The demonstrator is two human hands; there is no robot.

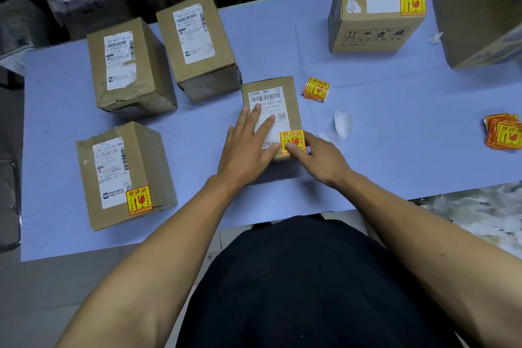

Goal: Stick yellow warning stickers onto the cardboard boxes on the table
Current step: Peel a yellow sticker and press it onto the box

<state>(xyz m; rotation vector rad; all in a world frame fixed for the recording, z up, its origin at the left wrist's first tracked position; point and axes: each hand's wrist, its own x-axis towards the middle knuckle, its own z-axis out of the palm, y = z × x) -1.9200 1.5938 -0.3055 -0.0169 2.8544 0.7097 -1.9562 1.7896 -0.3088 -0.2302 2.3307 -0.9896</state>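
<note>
A small cardboard box lies in the middle of the table with a white shipping label on top. My left hand rests flat on that label, fingers spread. A yellow warning sticker sits on the box's near right corner, and the fingers of my right hand press on its lower edge. The box at the near left and the box at the far right each carry a yellow sticker. Two boxes at the far left show only shipping labels.
A small pile of yellow stickers lies just right of the middle box, and a larger pile lies at the right edge. White backing papers lie between them. A big box fills the far right corner. The blue table ends near my body.
</note>
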